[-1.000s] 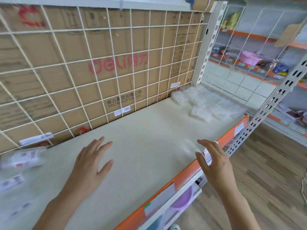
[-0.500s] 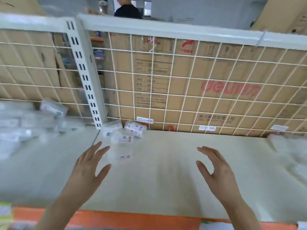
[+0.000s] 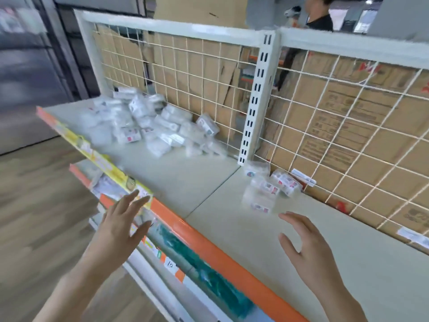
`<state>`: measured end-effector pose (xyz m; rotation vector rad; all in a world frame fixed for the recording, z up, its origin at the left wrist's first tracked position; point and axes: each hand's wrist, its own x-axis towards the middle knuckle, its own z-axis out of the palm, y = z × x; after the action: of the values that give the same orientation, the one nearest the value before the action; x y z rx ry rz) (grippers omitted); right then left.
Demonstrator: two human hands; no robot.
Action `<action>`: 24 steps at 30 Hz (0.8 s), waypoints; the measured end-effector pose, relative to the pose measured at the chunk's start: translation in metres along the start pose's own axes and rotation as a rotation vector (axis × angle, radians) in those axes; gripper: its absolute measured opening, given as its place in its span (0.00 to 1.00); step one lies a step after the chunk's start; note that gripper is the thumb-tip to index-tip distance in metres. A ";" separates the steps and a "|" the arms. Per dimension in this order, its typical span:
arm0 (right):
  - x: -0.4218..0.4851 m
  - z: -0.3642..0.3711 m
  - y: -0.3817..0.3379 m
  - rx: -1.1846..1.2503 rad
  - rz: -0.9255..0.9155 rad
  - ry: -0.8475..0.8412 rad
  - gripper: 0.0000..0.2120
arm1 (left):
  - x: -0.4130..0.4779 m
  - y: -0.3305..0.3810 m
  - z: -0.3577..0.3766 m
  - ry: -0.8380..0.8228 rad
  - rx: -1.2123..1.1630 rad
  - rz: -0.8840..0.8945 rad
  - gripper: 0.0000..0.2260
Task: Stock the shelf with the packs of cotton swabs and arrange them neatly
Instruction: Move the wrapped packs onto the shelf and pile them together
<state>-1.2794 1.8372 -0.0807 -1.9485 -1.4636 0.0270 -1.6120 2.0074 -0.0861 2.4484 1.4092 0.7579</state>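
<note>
A loose heap of clear cotton swab packs (image 3: 148,122) lies at the far left of the cream shelf (image 3: 176,173), against the wire grid. A smaller cluster of several packs (image 3: 269,189) sits just right of the white slotted upright (image 3: 255,101). My left hand (image 3: 120,226) hovers over the orange front edge (image 3: 209,247) of the shelf, fingers spread, holding nothing. Fingers apart and empty, my right hand (image 3: 308,247) floats above the shelf board, just in front of the smaller cluster and not touching it.
A white wire grid (image 3: 325,117) backs the shelf, with cardboard boxes (image 3: 348,126) behind it. A lower shelf with green goods (image 3: 204,268) and price tags sits below the orange edge. Wooden floor (image 3: 34,217) spreads to the left. A person in black (image 3: 318,17) stands beyond the shelf.
The view has swung left along the shelf, bringing the big heap of packs into sight. Both hands stay open and empty; the left one now hangs over the front edge.
</note>
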 end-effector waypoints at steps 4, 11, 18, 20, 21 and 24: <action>0.021 0.023 -0.023 0.053 -0.058 -0.048 0.20 | -0.012 -0.030 -0.018 0.022 0.004 -0.066 0.25; 0.075 0.073 -0.055 0.087 -0.072 -0.056 0.20 | 0.021 -0.087 -0.035 0.087 -0.001 -0.105 0.23; 0.156 0.127 -0.095 0.047 -0.060 0.012 0.20 | 0.115 -0.166 -0.045 0.099 0.008 -0.058 0.21; 0.179 0.142 -0.106 0.029 -0.056 0.025 0.20 | 0.145 -0.184 -0.049 0.101 0.003 -0.029 0.20; 0.190 0.149 -0.111 0.017 -0.053 0.027 0.20 | 0.158 -0.191 -0.050 0.099 -0.004 -0.018 0.20; 0.219 0.167 -0.125 -0.022 -0.038 0.044 0.20 | 0.198 -0.209 -0.047 0.079 -0.040 0.014 0.20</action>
<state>-1.3719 2.1242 -0.0602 -1.9263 -1.4780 -0.0486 -1.7111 2.2812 -0.0709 2.4254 1.3920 0.8858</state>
